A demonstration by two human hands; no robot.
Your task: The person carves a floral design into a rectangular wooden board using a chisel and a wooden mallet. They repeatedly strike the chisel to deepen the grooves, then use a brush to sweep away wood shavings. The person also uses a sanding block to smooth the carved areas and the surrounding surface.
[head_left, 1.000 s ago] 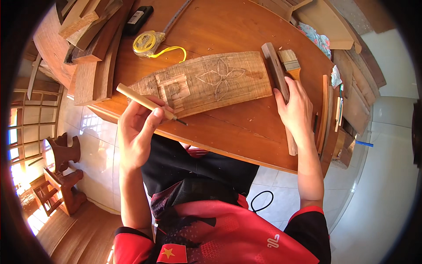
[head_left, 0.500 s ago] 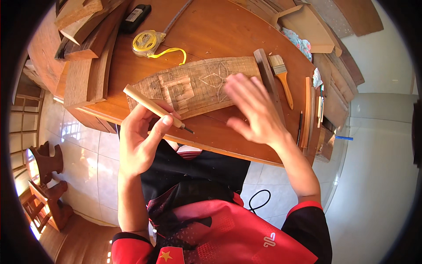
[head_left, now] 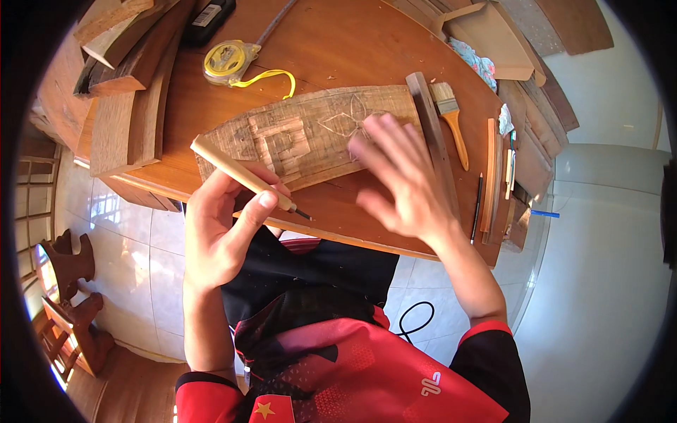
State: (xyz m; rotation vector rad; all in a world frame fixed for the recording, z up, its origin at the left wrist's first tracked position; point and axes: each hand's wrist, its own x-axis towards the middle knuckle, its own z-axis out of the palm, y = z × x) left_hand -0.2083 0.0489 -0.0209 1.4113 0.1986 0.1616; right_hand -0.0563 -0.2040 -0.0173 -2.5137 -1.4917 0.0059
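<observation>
Between the thumb and fingers of my left hand (head_left: 229, 229) is a wood carving chisel (head_left: 240, 171) with a pale wooden handle. Its dark metal tip points down to the right, above the table's near edge. My right hand (head_left: 409, 187) is open with fingers spread, over the right end of a carved wooden board (head_left: 324, 151); whether it touches the board I cannot tell. The board bears a recessed square pattern on its left part and an outlined four-petal flower on its right, which my right fingers partly cover. A dark wooden strip (head_left: 425, 113) lies along the board's right end.
On the brown table (head_left: 338, 53) lie a yellow tape measure (head_left: 229, 62), a flat paintbrush (head_left: 451, 120) and a dark pencil (head_left: 477, 204). Wooden blocks (head_left: 130, 127) are stacked at the left. A cardboard box (head_left: 486, 35) and more planks lie at the far right.
The whole view has shifted slightly, so the table and board appear a little further left and up. My right hand has moved slightly, fingers still spread. The left hand keeps the chisel.
</observation>
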